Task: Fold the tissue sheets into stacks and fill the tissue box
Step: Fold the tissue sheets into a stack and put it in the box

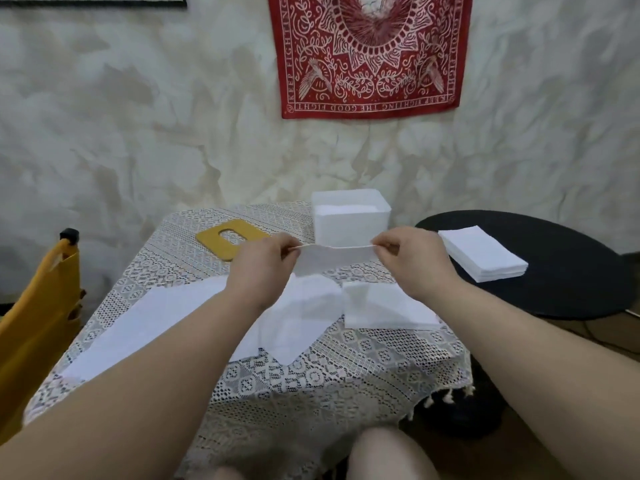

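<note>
A folded white tissue [330, 259] hangs above the table, stretched between my hands. My left hand [265, 263] pinches its left top corner and my right hand [412, 261] pinches its right top corner. Just behind it stands the open white tissue box [351, 225], with white tissues showing inside. Under my hands, unfolded tissue sheets [180, 317] lie spread over the lace tablecloth. A small folded stack [384, 308] sits to their right. The box's yellow lid [230, 237], with an oval slot, lies flat at the back left.
A thick stack of white tissues [483, 252] rests on a round black side table [568, 268] to the right. A yellow chair back [38, 306] stands at the table's left edge. A red bandana [370, 53] hangs on the wall behind.
</note>
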`<state>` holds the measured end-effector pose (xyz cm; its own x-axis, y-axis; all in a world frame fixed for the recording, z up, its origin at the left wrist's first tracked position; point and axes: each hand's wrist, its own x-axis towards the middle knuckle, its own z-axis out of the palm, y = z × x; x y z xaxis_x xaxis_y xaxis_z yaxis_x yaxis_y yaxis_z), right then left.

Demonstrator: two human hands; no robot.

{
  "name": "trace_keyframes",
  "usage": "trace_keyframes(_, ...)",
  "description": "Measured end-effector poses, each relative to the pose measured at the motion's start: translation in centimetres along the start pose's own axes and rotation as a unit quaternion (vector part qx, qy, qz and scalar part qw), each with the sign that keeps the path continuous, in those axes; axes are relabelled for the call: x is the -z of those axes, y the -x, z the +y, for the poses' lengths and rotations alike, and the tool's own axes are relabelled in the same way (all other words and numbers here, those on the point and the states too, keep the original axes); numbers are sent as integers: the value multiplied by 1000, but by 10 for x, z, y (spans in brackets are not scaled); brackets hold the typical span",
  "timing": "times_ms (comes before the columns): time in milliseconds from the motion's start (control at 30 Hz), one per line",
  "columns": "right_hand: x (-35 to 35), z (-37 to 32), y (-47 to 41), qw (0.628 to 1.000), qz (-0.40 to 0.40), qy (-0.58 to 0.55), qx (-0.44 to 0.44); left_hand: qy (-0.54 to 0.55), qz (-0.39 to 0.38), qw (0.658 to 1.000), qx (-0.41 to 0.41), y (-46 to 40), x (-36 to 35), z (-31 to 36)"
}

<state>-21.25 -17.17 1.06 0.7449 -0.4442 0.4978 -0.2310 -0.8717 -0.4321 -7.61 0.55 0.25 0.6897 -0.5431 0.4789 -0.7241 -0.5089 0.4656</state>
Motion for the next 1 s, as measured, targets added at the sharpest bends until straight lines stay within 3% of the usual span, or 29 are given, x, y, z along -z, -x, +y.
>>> trace_keyframes(133,10,40,12,998,57,27,17,38,15,999,2,-3,-37,32)
trace_keyframes(333,-16,92,60,999,13,26,40,11,-102,995,-1,34,-85,33)
trace_keyframes(800,-26,107,85,998,-4,19,53,-50,-119,989,-78,57,-92,14)
trace_keyframes(1000,-18,99,86,997,-47,28,-50,-82,-116,990,-24,59,-91,12)
